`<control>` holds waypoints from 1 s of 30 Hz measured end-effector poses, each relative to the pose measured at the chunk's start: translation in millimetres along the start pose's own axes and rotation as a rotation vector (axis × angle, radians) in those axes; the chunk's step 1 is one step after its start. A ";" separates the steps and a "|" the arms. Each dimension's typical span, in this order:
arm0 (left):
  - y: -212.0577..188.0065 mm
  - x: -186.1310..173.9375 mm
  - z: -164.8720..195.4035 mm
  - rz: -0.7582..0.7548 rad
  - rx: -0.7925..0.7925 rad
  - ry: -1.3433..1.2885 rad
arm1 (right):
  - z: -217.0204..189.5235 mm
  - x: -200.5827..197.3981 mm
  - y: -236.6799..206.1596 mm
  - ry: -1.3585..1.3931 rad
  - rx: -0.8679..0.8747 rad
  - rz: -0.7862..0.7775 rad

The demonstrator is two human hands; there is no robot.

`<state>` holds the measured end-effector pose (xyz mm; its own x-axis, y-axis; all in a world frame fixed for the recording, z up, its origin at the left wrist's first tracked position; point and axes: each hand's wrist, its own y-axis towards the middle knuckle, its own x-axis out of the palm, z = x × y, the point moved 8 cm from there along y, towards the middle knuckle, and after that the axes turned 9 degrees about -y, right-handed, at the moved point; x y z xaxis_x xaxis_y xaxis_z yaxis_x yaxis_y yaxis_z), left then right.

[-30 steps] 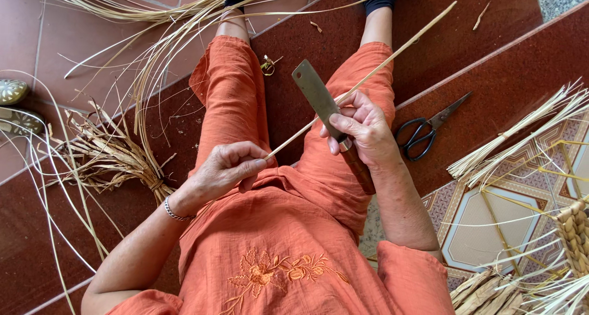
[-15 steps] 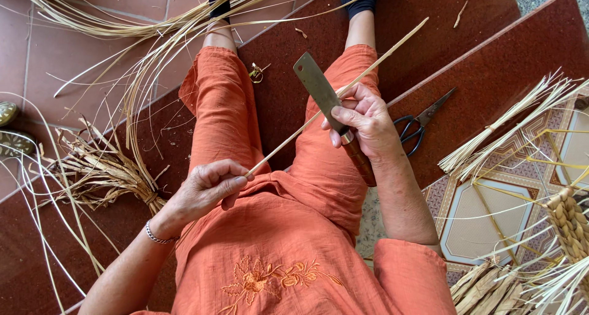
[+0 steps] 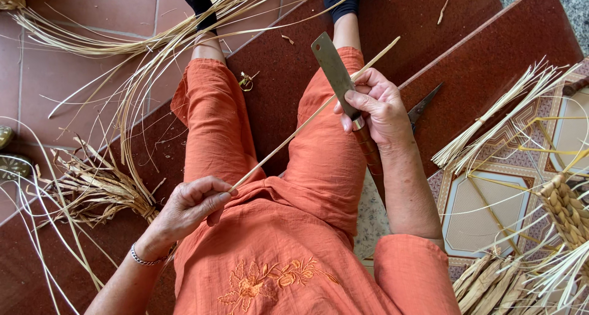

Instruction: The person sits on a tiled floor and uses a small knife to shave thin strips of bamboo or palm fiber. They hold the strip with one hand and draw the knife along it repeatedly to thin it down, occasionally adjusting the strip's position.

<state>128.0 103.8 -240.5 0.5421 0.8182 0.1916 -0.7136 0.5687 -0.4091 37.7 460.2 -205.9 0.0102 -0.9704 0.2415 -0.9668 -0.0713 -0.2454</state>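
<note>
Left hand [image 3: 187,207] fingers pinch the near end of a long pale cane strip [image 3: 307,118], drawn lower than a second ago; right hand [image 3: 377,103] stays clenched around the flat grey blade [image 3: 334,69] at frame centre, shaving proceeding; black scissors [image 3: 423,106] lie beyond.

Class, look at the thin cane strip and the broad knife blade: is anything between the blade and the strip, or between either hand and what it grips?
Nothing visible. The left hand pinches the cane strip at its near end, and the right hand presses the strip against the knife blade it holds.
</note>
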 end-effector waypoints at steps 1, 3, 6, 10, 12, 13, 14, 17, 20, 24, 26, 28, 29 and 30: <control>-1.1 -0.4 -2.8 0.008 -0.029 0.015 | -0.7 -1.4 -1.0 -0.002 -0.001 0.002; -3.7 0.6 -0.3 -0.001 0.006 -0.001 | -2.9 -4.6 -3.1 0.005 -0.007 0.011; -7.0 -1.5 -1.4 0.010 -0.014 0.034 | -3.9 -9.4 -3.1 0.005 -0.001 0.030; -9.8 -4.8 -1.0 0.014 0.008 0.006 | -8.2 -17.2 2.4 0.057 -0.041 0.021; -12.0 -7.0 -5.6 0.004 -0.016 0.026 | -5.2 -25.8 3.9 0.017 -0.020 0.062; -13.6 -8.5 -8.5 -0.001 -0.028 0.035 | -3.9 -30.8 5.1 -0.004 -0.010 0.082; -15.7 -12.3 -11.3 0.020 -0.037 0.025 | -7.3 -37.3 6.2 0.017 -0.041 0.102; -22.3 -22.3 -18.5 0.042 -0.049 -0.044 | -18.4 -62.1 10.8 0.052 -0.102 0.182; -23.7 -28.5 -22.7 0.042 -0.048 -0.139 | -23.3 -80.3 9.5 0.031 -0.118 0.282; -23.2 -46.7 -15.9 0.225 -0.029 -0.143 | -25.0 -69.7 11.3 -0.044 -0.154 0.245; -17.5 -47.7 -10.3 0.290 -0.011 -0.159 | -21.0 -53.9 12.1 -0.091 -0.152 0.190; -10.5 -45.7 -4.2 0.333 -0.003 -0.167 | -16.0 -35.5 15.1 -0.108 -0.159 0.123; -6.7 -43.5 -0.4 0.332 0.006 -0.171 | -11.5 -28.3 15.7 -0.106 -0.145 0.114; -2.5 -41.7 3.5 0.333 0.016 -0.175 | -7.0 -21.8 16.5 -0.105 -0.133 0.103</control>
<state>105.6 68.5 -244.3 0.1961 0.9598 0.2009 -0.8454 0.2693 -0.4613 19.7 481.7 -208.6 -0.0704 -0.9903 0.1201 -0.9892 0.0538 -0.1362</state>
